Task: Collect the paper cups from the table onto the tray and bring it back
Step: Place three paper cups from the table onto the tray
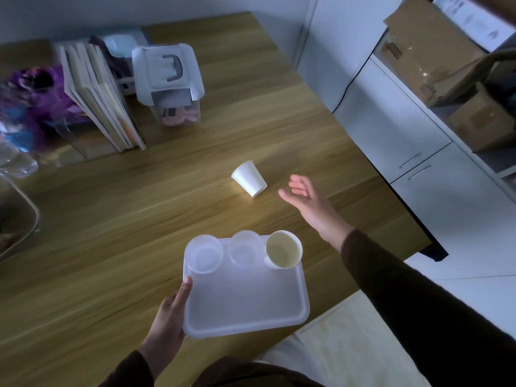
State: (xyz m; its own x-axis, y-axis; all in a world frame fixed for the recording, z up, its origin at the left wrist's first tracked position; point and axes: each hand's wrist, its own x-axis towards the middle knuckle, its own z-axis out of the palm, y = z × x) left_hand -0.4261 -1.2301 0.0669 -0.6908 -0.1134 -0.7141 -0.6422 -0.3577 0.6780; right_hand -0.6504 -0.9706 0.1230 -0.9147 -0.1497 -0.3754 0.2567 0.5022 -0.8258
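A white plastic tray hangs over the near part of the wooden table, and my left hand grips its left edge. Three cups stand upright along the tray's far edge: a clear one on the left, a clear one in the middle and a white paper cup on the right. Another white paper cup stands on the table beyond the tray. My right hand hovers to the right of that cup, fingers spread, not touching it.
A row of books and a clear storage box with a white lid stand at the back of the table. Purple flowers and a metal pan are at the left. White cabinets with cardboard boxes line the right.
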